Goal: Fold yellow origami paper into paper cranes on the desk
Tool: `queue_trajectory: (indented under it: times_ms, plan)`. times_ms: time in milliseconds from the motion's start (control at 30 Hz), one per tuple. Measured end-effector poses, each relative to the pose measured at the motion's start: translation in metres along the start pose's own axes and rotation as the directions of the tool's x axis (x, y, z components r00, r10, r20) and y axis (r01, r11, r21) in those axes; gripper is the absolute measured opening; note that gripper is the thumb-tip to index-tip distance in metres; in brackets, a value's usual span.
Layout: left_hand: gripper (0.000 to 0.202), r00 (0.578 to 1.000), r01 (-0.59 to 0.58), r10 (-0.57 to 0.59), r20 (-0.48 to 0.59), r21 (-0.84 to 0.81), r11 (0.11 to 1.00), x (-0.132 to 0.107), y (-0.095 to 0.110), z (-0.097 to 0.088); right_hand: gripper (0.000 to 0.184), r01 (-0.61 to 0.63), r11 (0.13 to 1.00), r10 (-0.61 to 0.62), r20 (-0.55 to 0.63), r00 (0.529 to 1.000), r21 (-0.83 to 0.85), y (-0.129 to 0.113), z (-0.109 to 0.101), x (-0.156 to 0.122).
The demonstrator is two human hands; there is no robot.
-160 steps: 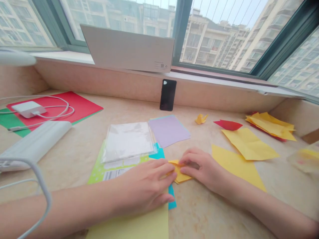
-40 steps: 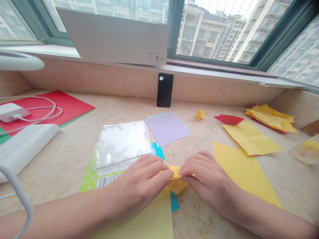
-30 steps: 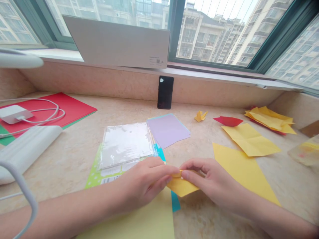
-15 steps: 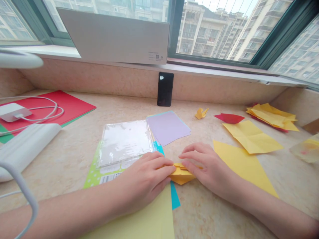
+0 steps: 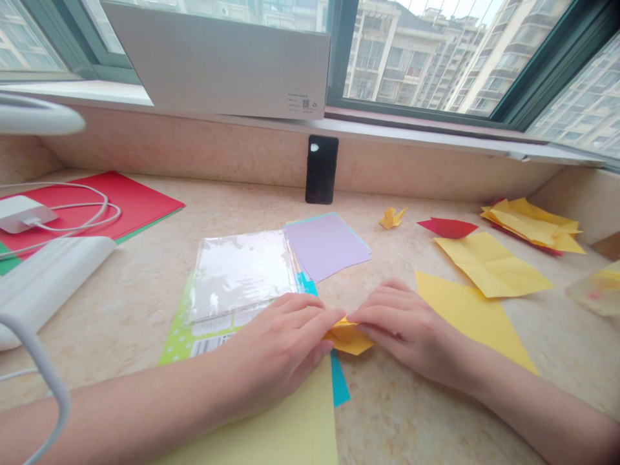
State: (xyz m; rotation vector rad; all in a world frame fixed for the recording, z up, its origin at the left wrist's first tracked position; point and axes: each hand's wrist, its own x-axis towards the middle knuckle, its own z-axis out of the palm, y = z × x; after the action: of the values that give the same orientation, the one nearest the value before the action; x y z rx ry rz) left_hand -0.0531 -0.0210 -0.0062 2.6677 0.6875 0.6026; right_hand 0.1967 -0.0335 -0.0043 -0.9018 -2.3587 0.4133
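Note:
A small piece of folded orange-yellow paper [image 5: 352, 340] lies between my hands in the middle of the counter. My left hand [image 5: 290, 336] grips its left end, fingers bent over the top edge. At the other end, my right hand [image 5: 404, 323] pinches the paper between thumb and fingers. Both sets of fingertips nearly meet at the upper fold and hide the ends of the piece. Under my left forearm are pale yellow sheets [image 5: 290, 426], with a strip of blue paper [image 5: 340, 384] sticking out beside them.
A clear plastic packet [image 5: 242, 274] and lilac paper [image 5: 327, 245] lie ahead. A black phone [image 5: 322, 169] leans on the sill wall. Right are a small folded yellow figure [image 5: 392, 218], a red piece [image 5: 448, 227] and yellow sheets [image 5: 494, 265]. Red sheets [image 5: 140, 206] and cables lie left.
My right fingers have closed in on the folded paper and moved left along its top. My left fingertips have slid a little right, so less of the top fold shows.

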Motion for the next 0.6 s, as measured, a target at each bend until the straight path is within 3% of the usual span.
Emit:
queue_trajectory:
  times_ms: [67,133,233,400,600]
  plan:
    - [0.035,0.999,-0.014,0.014,-0.029,0.002,1.0,-0.001,-0.001,0.001,0.016,-0.152,0.986,0.153,-0.007,0.988,0.067,-0.003,0.003,0.001]
    - [0.037,0.999,-0.03,0.031,-0.044,0.007,1.0,-0.002,-0.002,0.002,0.014,-0.318,0.941,0.317,0.03,0.948,0.116,-0.007,0.005,0.002]
    - [0.038,0.998,-0.054,0.055,-0.038,0.006,0.999,-0.003,-0.001,0.002,0.01,-0.436,0.884,0.428,0.082,0.9,0.168,-0.012,0.006,0.005]
    - [0.032,0.999,-0.004,0.004,0.034,0.001,1.0,-0.002,0.0,0.002,0.011,-0.481,0.853,0.476,0.074,0.876,0.205,-0.011,0.009,0.009]
    - [0.029,0.997,-0.045,0.041,0.066,0.067,0.997,0.001,0.002,0.0,0.01,-0.394,0.901,0.397,0.023,0.917,0.182,-0.002,0.014,0.006]
